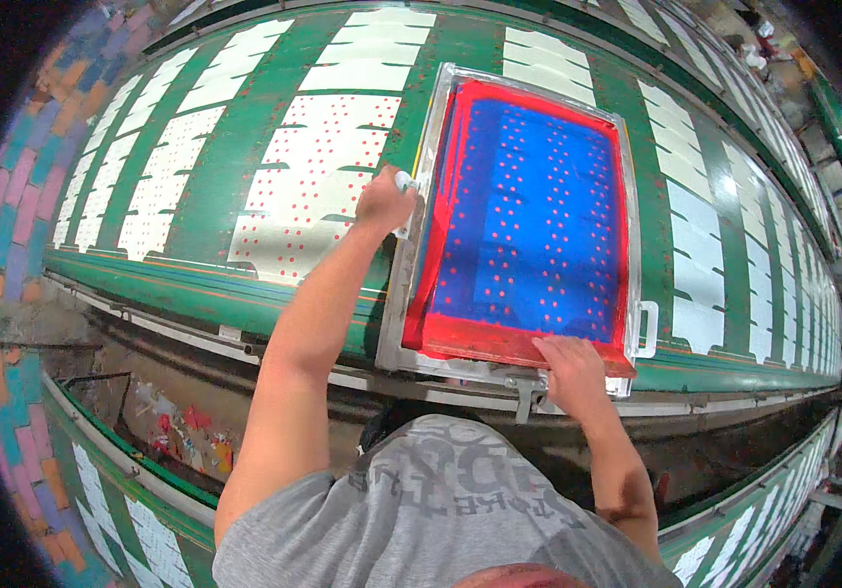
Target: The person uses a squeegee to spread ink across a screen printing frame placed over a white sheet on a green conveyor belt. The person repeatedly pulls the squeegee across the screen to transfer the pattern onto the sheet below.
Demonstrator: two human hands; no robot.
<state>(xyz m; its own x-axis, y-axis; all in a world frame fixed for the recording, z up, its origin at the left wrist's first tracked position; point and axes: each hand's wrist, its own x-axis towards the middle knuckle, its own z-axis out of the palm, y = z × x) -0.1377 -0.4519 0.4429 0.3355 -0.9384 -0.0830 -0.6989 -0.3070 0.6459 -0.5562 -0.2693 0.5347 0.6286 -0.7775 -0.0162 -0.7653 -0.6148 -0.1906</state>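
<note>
A screen-printing frame (636, 245) with pale metal sides lies on the long green table in front of me. Its blue mesh (539, 220) carries rows of small red dots, and red ink is smeared round the border. My left hand (385, 204) is closed round a white handle (403, 180) on the frame's left side. At the near end of the mesh rests a wide, red-stained squeegee (485, 342). The fingers of my right hand (576, 376) bend over its top edge toward the right end; the palm side is hidden.
White cut panels (367, 61) lie in columns along the green table (215, 181). Panels (318, 137) left of the frame bear red dots; those on the right (695, 245) look plain. A second handle (647, 329) juts from the frame's right side. Behind me runs another green table (112, 529).
</note>
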